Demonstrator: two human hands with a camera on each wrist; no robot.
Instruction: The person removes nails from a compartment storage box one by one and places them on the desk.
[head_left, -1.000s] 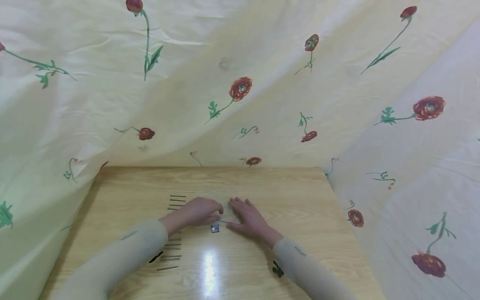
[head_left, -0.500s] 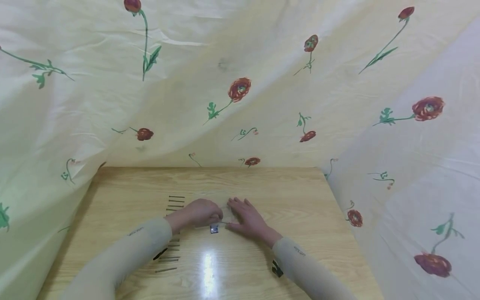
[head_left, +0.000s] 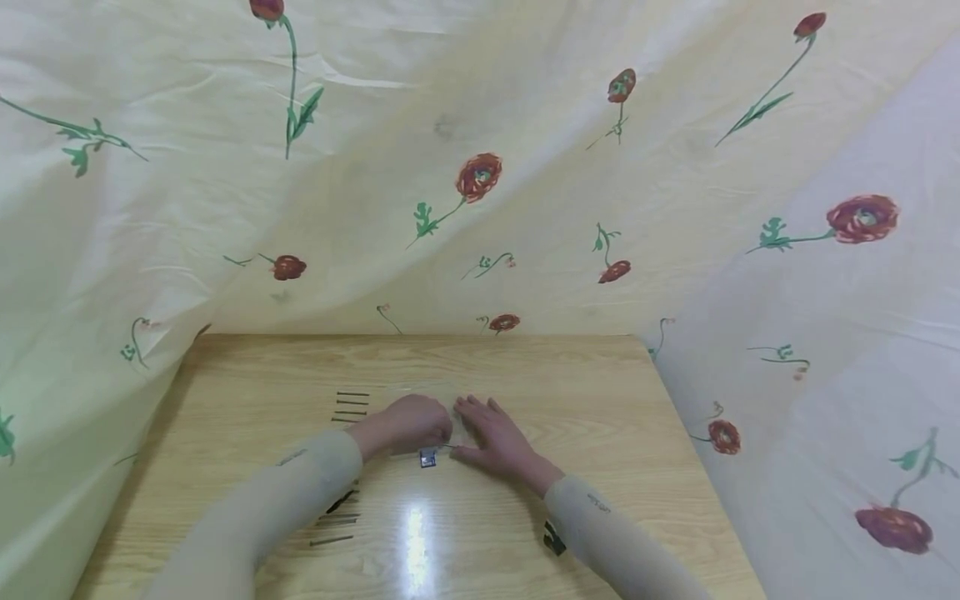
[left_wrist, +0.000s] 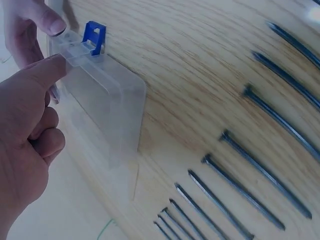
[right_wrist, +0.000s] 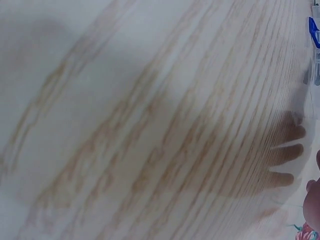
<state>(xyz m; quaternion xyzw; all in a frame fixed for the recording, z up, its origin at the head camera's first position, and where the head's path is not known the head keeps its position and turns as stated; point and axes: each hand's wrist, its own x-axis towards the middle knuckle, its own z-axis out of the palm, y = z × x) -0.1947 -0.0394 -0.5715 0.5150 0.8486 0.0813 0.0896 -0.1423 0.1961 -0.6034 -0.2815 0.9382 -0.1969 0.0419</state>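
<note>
A clear plastic box [left_wrist: 107, 115] with a blue latch [left_wrist: 95, 36] lies on the table between both hands; the latch sticks out from its near side, also visible in the head view. My left hand [head_left: 411, 423] reaches over the box from the left. One finger stretches to the box's edge beside the latch, and the other fingers curl in. I cannot tell whether it pinches anything there. My right hand [head_left: 495, 440] rests at the box's right side, fingers straight and spread, thumb at the near edge. Nothing shows inside the visible part of the box.
Several nails [left_wrist: 267, 176] of graded length lie in a row left of the box, partly under my left forearm. The wooden table [head_left: 570, 383] ends at a hanging flowered cloth [head_left: 360, 208] behind and at the sides. Finger shadows [right_wrist: 285, 155] fall on the wood.
My left hand's fingers have drawn together and moved slightly right toward the right thumb. My left forearm has shifted right too. The right hand keeps its place.
</note>
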